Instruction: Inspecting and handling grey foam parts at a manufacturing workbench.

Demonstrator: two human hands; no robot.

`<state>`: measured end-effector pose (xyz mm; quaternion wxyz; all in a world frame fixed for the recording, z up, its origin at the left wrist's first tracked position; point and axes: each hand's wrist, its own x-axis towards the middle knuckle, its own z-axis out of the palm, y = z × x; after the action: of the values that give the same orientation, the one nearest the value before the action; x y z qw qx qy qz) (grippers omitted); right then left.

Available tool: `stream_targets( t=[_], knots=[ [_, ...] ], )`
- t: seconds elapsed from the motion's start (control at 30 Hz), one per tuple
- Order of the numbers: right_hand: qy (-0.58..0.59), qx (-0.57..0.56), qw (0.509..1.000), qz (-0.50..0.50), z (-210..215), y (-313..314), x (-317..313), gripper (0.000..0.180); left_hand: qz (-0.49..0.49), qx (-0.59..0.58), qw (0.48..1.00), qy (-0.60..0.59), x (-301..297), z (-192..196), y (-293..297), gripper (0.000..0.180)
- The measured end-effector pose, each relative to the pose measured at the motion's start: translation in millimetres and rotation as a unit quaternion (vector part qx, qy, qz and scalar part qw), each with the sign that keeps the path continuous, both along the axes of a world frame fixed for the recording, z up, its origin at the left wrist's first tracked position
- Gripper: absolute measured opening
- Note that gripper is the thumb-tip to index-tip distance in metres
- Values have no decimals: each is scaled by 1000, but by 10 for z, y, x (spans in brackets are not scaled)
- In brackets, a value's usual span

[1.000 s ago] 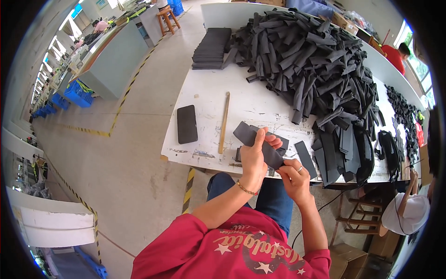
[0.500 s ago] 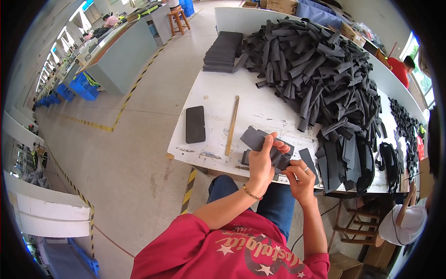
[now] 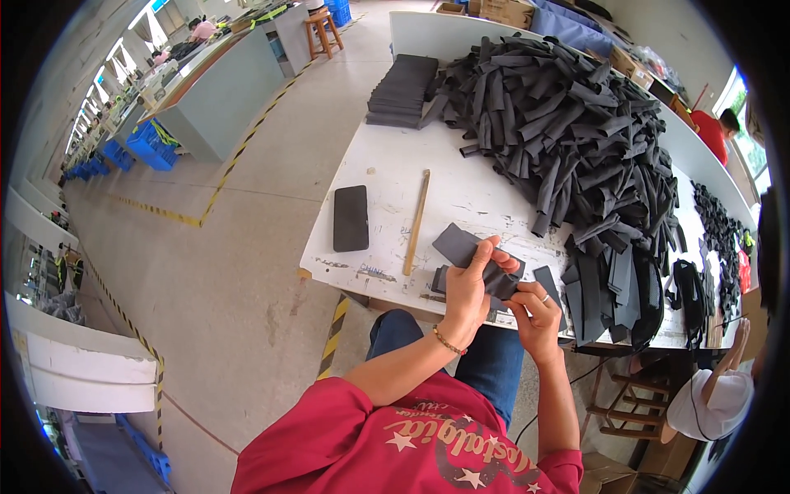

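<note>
My left hand (image 3: pixel 467 298) is closed around a dark grey fabric strip (image 3: pixel 453 244), its thumb lying on top. One end of the strip sticks out past the thumb toward the far left. My right hand (image 3: pixel 536 323), with a ring on one finger, pinches the strip's near right end. Between the hands the fabric looks bent and creased. Beneath them, partly hidden, more dark flat pieces (image 3: pixel 441 280) lie at the table's near edge. Just right of my hands is another flat dark strip (image 3: pixel 548 288).
A big heap of dark strips (image 3: pixel 559 123) covers the far right of the white table (image 3: pixel 378 173), beside a neat stack (image 3: pixel 401 92). A black phone (image 3: pixel 350 218) and a wooden stick (image 3: pixel 417 222) lie left. Flat panels (image 3: pixel 605 288) are at right; a person (image 3: pixel 712 403) sits beyond.
My view has shifted slightly, so the table and its things sit a little differently in the picture. Both hands keep their hold on the strip, with only slight finger movement.
</note>
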<state>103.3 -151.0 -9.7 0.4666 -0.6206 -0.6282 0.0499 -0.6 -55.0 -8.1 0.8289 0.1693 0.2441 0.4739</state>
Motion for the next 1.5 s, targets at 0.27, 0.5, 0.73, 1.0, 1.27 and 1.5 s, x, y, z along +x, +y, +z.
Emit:
stream_targets(
  t=[0.27, 0.5, 0.73, 1.0, 1.27, 1.5],
  knots=[
    [5, 0, 1000, -3, -42, 10, 0, 15, -8, -11, 1000, -10, -1, -51, 28, 35],
    [152, -34, 986, -53, -14, 59, -158, 15, -13, -25, 997, -72, -31, -120, 143, 43],
    [432, 89, 883, -162, -163, 114, -322, 17, -20, 68, 993, -90, -24, -48, 261, 44],
    [240, 103, 952, -157, 30, 137, -280, 3, -75, 117, 988, -61, -130, -69, 233, 35],
    [284, -1, 943, -173, -4, 74, -287, 5, -47, 3, 999, -10, -277, -256, 324, 31],
    [510, -147, 842, -99, -415, -8, -278, 16, -8, -16, 998, 58, -330, -356, 263, 33]
  ],
)
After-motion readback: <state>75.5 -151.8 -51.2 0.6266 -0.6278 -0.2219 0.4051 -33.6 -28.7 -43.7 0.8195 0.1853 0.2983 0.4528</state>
